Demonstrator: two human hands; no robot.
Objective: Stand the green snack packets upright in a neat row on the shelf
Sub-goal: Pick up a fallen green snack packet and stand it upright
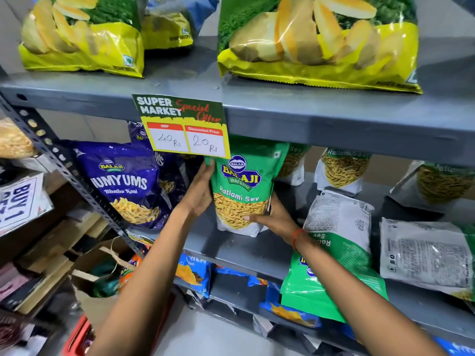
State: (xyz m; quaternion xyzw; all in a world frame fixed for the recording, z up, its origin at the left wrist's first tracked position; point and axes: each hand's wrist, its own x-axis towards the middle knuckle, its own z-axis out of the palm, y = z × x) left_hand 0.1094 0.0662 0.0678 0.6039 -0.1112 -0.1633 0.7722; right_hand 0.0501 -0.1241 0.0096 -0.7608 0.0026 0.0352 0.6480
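- A grey metal shelf rack (334, 119) fills the view, lit evenly from above.
- A slotted grey upright (64, 163) slants down the rack's left side.
- Left of the rack stand stacked cardboard boxes (46, 253).
- Below the rack lies pale grey floor (205, 335).
- Behind the rack is a plain pale wall (84, 127).

Price card covers the packet's top, and the edges clip plenty.

The yellow-and-green paper price card (183, 127) hides the upper corner of the upright green Ratlami Sev foil packet (241, 183); the right hand (272, 217) blocks its lower right side. The grey-backed flat packet (426, 258) runs off the right edge. The yellow crisp bags (318, 44) are cropped at the top. Fine print on the packet backs is unreadable.
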